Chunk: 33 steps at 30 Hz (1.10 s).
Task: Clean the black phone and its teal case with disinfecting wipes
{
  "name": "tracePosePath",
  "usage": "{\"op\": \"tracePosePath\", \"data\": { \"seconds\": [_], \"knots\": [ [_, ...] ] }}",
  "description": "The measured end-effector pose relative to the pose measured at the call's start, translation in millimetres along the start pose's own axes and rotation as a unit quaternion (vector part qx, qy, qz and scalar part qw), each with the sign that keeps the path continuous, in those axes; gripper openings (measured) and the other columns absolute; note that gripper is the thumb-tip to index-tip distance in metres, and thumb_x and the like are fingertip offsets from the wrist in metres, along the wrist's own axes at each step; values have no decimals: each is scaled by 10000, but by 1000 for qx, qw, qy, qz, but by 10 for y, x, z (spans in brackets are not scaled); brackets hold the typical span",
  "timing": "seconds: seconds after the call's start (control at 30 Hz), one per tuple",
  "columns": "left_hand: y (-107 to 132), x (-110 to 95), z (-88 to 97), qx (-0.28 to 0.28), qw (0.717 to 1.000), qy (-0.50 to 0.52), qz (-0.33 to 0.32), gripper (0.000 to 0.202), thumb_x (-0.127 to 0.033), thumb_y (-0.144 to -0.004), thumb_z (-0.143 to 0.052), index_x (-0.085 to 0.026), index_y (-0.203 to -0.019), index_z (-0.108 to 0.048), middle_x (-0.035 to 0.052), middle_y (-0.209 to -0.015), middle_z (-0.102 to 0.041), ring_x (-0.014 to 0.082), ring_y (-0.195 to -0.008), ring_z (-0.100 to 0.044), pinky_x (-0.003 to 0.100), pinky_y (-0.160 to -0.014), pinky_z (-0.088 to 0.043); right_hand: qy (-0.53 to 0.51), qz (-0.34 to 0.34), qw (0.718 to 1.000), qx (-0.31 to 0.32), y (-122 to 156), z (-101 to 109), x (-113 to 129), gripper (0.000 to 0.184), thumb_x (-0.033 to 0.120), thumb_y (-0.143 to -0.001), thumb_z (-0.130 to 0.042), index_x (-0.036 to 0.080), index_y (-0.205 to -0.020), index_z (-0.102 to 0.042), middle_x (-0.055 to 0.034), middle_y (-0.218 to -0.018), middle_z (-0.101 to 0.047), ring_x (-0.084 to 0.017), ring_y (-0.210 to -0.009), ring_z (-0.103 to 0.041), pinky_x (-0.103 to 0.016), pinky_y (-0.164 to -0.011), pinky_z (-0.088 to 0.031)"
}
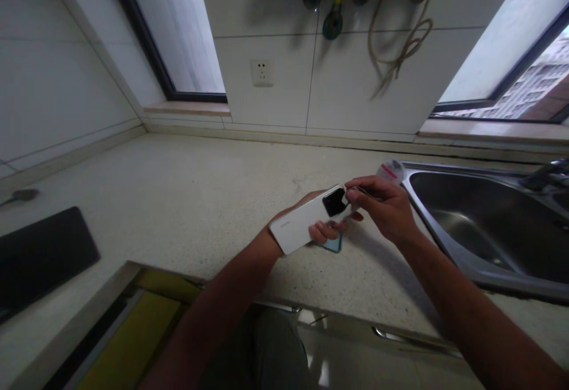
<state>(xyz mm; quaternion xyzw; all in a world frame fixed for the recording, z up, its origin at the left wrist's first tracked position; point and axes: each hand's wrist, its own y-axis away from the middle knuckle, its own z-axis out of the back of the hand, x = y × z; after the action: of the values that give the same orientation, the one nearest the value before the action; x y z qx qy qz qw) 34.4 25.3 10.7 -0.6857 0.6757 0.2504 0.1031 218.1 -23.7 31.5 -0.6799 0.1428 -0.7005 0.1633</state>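
A white smartphone (297,224) lies back up in my left hand (326,230), whose fingers curl round its lower edge. Its black camera block (334,201) faces up at the right end. My right hand (384,203) is closed in a pinch at that end, by the corner of the camera block. Something small and thin shows at its fingertips, too small to name. Under my left hand, a light blue flat thing with a rounded corner (332,243) rests on the counter, mostly hidden.
A clear plastic bag with a red stripe (391,170) lies beside the steel sink (427,224) on the right. On the left of the speckled counter (178,194) are a dark flat panel (48,253) and a small brush-like thing (24,195). A wall socket (262,73) and hanging rope (402,52) are behind.
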Motion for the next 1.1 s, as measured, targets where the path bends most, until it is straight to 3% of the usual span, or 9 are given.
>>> {"op": "tracePosePath", "data": {
  "seconds": [0.07, 0.13, 0.23, 0.33, 0.47, 0.6, 0.73, 0.87, 1.1],
  "knots": [
    [12, -38, -3, -51, 998, 21, -44, 443, -528, -919, -369, -123, -928, -550, 31, -690, -461, 55, -470, -203, 141, -361, -175, -1, -1, 1000, 6, 34, -23, -10, 227, 383, -746, -812, 211, -882, -758, -23, -778, -724, -136, -617, -649, -249, -515, -547],
    [31, -73, -25, -91, 991, 43, -91, 511, -588, -940, -291, -140, -860, -522, 22, -669, -442, 52, -474, -208, 132, -370, -185, -4, -5, 1000, 14, 63, -61, -11, 230, 394, -760, -798, 217, -901, -754, -23, -801, -735, -151, -676, -682, -284, -618, -579],
    [60, -112, -72, -113, 983, 43, -141, 698, -756, -894, -214, -137, -875, -536, 13, -660, -434, 52, -476, -227, 135, -374, -205, 5, -25, 1000, 15, 84, -130, -11, 254, 422, -751, -796, 212, -886, -746, -28, -817, -746, -160, -709, -692, -304, -686, -577],
    [75, -133, -88, -129, 975, 39, -176, 805, -845, -828, -242, -131, -988, -576, 11, -648, -445, 66, -476, -259, 152, -376, -227, -40, -89, 995, 5, 89, -189, -20, 322, 497, -744, -774, 204, -872, -730, -29, -812, -738, -145, -646, -647, -299, -637, -555],
    [87, -151, -76, -148, 968, 39, -200, 775, -811, -808, -386, -140, -1142, -583, 9, -626, -468, 86, -457, -297, 189, -382, -256, -166, -172, 971, 19, 93, -240, -41, 330, 521, -765, -738, 206, -863, -723, -1, -735, -667, -121, -590, -568, -290, -608, -527],
    [100, -162, -99, -151, 960, 45, -233, 677, -745, -835, -411, -131, -1045, -604, 17, -628, -484, 85, -444, -343, 188, -376, -263, -204, -201, 957, 40, 95, -272, -83, 349, 516, -796, -703, 186, -899, -752, 15, -627, -567, -120, -567, -509, -281, -594, -517],
    [59, -149, -115, -164, 946, 51, -275, 580, -666, -857, -432, -138, -1014, -612, 17, -613, -497, 100, -455, -399, 204, -409, -346, -204, -215, 955, 30, 95, -282, -118, 356, 472, -747, -758, 183, -954, -746, -33, -788, -692, -149, -662, -598, -304, -666, -552],
    [-21, -123, -51, -186, 925, 55, -326, 455, -568, -820, -512, -155, -986, -608, 9, -607, -522, 112, -458, -466, 226, -444, -414, -227, -233, 945, 15, 102, -267, -110, 361, 324, -675, -837, 216, -993, -704, -51, -985, -748, -181, -825, -691, -337, -817, -570],
    [-20, -162, 10, -269, 871, 44, -409, 419, -551, -799, -528, -150, -907, -582, 28, -646, -572, 137, -509, -562, 236, -462, -454, -200, -240, 949, -32, 71, -240, -175, 603, 221, -546, -881, 236, -1091, -625, -17, -938, -745, -170, -797, -700, -329, -812, -549]
  ]
}}
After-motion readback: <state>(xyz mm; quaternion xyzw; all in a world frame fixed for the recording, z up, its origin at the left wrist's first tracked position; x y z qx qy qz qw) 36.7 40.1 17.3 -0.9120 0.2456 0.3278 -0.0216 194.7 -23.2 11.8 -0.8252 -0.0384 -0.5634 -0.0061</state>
